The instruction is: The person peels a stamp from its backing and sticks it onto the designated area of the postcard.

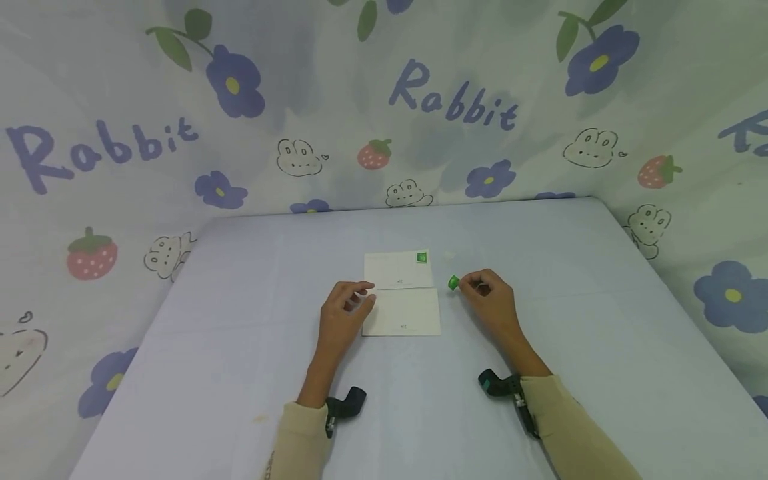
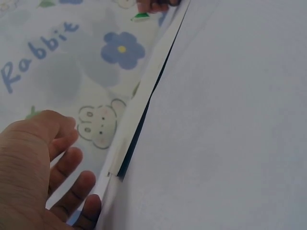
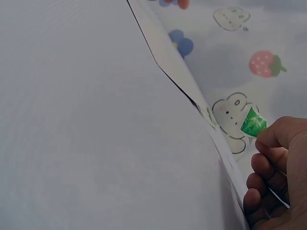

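Observation:
Two cream cards, perhaps postcards or envelopes, lie on the table one behind the other. The far card (image 1: 397, 272) has a green stamp (image 1: 422, 257) at its upper right corner; the near card (image 1: 402, 313) shows only a small printed mark. To the right of both, my right hand (image 1: 491, 300) pinches another green stamp (image 3: 253, 122) between thumb and forefinger, raised off the table. My left hand (image 1: 343, 319) is at the cards' left edges, its fingers loosely bent and holding nothing; whether the fingertips touch the cards I cannot tell.
A white cloth covers the table (image 1: 228, 373). Behind and beside it hangs a curtain (image 1: 336, 100) printed with flowers, rabbits and strawberries. Black wrist cameras are strapped on at the left cuff (image 1: 347, 404) and the right cuff (image 1: 501, 385).

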The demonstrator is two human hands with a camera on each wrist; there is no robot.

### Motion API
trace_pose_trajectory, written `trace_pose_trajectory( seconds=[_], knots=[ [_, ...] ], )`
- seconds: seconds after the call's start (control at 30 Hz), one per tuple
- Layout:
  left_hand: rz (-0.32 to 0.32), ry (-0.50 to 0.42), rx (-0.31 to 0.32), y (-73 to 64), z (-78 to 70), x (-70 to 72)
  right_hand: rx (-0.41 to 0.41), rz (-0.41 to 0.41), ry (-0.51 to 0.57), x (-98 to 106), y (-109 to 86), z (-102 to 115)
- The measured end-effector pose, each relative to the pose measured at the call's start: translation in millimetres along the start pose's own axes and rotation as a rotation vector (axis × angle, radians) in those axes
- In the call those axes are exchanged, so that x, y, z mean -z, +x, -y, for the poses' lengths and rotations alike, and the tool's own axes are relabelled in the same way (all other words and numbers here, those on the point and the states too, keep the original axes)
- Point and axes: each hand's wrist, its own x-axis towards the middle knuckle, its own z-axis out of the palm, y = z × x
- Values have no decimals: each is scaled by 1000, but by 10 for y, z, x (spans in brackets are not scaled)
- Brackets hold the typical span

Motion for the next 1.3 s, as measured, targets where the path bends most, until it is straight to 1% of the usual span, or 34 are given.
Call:
trace_pose_trajectory(
  seconds=[0.4,0.7,0.97,1.3],
  knots=[
    [4,-1,3,-35,-1,-3,1,6,3,-11,-49,8],
    [16,-5,20,-69,-55,-2,23,4,13,-21,-89,11],
    [16,-21,15,-105,-74,5,50,8,23,-23,-104,10],
    [18,-19,-3,-137,-83,-1,35,22,22,-23,-151,37]
  ],
)
